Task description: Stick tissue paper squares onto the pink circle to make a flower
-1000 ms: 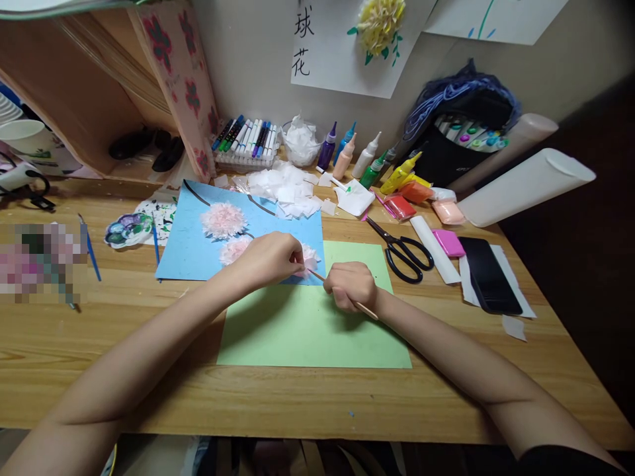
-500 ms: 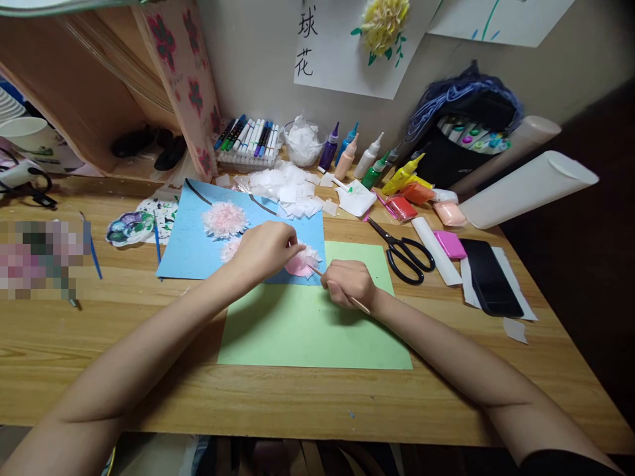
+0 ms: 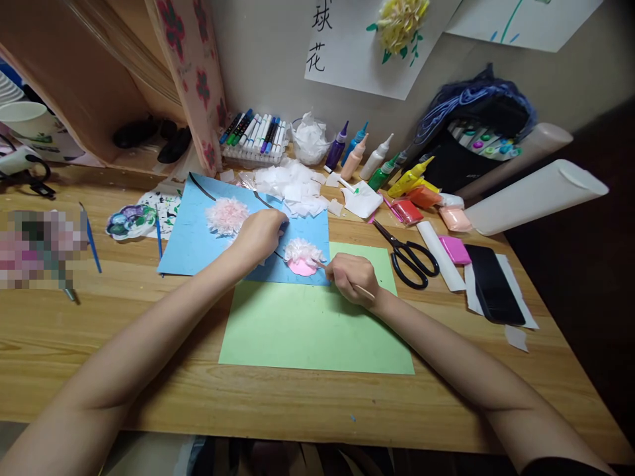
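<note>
My right hand point(image 3: 353, 277) is closed around a thin wooden stick point(image 3: 364, 291). The stick's tip meets the edge of a half-covered flower, where white tissue petals point(image 3: 302, 250) stand around a bare pink base point(image 3: 301, 267). Above and left of that flower is my left hand point(image 3: 262, 233), over the blue paper point(image 3: 183, 254); its fingers bend down and away, and their tips are hidden. A full pale-pink tissue flower point(image 3: 227, 216) lies just left of it. Another flower is mostly covered by the left wrist. Dark painted stems run across the blue sheet.
Green paper point(image 3: 317, 337) lies in front of the blue sheet. Behind are cut white tissue squares point(image 3: 292, 182), a tissue-filled bowl point(image 3: 310, 140), markers point(image 3: 258, 135) and paint bottles point(image 3: 354, 158). To the right are scissors point(image 3: 409, 254), clay packets point(image 3: 407, 211) and a phone point(image 3: 493, 284).
My left hand has left the pink-based flower and moved up and left, uncovering it. The right hand still holds the stick at the flower's edge. The view has shifted slightly.
</note>
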A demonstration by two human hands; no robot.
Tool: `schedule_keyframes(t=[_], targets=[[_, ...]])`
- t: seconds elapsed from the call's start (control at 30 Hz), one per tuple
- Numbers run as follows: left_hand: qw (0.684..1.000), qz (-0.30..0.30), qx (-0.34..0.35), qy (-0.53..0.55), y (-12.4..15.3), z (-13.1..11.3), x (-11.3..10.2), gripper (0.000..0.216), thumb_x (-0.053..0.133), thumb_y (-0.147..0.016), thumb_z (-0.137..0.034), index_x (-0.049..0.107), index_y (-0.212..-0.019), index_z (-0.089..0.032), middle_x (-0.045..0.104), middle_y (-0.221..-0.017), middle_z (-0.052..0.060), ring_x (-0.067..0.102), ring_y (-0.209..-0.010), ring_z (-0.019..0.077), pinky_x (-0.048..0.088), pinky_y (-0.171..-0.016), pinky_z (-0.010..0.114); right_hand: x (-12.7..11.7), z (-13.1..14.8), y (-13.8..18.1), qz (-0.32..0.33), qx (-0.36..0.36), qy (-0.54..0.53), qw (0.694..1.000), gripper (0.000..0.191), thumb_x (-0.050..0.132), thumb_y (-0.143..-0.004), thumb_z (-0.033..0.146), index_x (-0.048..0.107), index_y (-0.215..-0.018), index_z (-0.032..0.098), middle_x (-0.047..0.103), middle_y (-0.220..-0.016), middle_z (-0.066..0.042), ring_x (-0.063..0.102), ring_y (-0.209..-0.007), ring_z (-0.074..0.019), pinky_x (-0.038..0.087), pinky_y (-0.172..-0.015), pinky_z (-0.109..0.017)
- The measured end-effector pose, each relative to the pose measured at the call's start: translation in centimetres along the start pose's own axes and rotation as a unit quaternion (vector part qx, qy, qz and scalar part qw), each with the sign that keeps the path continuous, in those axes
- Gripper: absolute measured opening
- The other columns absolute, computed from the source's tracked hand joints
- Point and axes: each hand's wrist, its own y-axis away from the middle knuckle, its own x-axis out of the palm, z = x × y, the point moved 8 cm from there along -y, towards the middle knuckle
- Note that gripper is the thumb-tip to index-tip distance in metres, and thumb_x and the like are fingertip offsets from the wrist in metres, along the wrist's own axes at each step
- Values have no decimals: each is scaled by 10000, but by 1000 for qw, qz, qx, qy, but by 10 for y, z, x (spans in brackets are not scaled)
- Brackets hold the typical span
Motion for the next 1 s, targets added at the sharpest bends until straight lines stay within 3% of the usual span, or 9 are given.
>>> schedule_keyframes(t=[0.17, 0.3, 0.47, 0.57, 0.7, 0.87, 1.0], targets=[[1000, 7, -2, -7, 0, -2, 1, 301, 475, -789, -124, 668, -1014, -177, 691, -993, 86, 615, -952, 238, 440, -793, 308, 0, -9, -2, -3, 46, -48, 998, 398, 263, -947, 201, 465, -605, 201, 517, -520, -22, 472, -489, -132, 379, -515, -274], [1000, 13, 0, -14, 1, -4, 1, 303, 461, -792, -129, 682, -997, -168, 702, -950, 94, 629, -907, 255, 440, -727, 313, 3, -24, -7, -1, 146, -80, 986, 478, 240, -972, 294, 446, -551, 203, 512, -516, -12, 486, -485, -120, 390, -522, -267], [1000, 14, 1, -19, 1, -5, -1, 309, 463, -792, -132, 688, -997, -178, 707, -934, 90, 632, -888, 250, 434, -710, 306, 12, -45, -23, 44, 298, -137, 944, 530, 251, -969, 411, 403, -506, 204, 456, -428, 18, 457, -421, -106, 376, -503, -256], [1000, 12, 1, -24, 2, -6, -2, 321, 455, -792, -124, 686, -1010, -174, 707, -935, 99, 633, -881, 254, 432, -707, 311, 20, -54, -38, 91, 350, -152, 920, 522, 285, -952, 457, 396, -512, 199, 414, -386, 40, 421, -379, -94, 343, -465, -244], [1000, 15, 1, -20, 3, -6, -3, 328, 449, -792, -122, 683, -1015, -180, 708, -918, 100, 635, -865, 247, 428, -707, 305, 33, -57, -56, 165, 358, -144, 908, 527, 306, -935, 489, 391, -504, 197, 371, -367, 58, 376, -351, -82, 302, -451, -244], [1000, 15, 11, -23, 4, -7, -5, 330, 426, -799, -128, 683, -999, -183, 706, -901, 103, 636, -851, 247, 431, -702, 310, 34, -50, -63, 209, 309, -121, 920, 597, 335, -908, 549, 413, -438, 187, 414, -358, 41, 408, -368, -84, 348, -484, -243], [999, 23, 12, -24, 4, -7, -5, 308, 435, -804, -139, 686, -976, -187, 706, -911, 101, 636, -873, 245, 440, -718, 310, 11, -50, -49, 132, 324, -206, 914, 572, 336, -913, 544, 498, -505, 177, 473, -392, 37, 453, -345, -81, 333, -411, -226]])
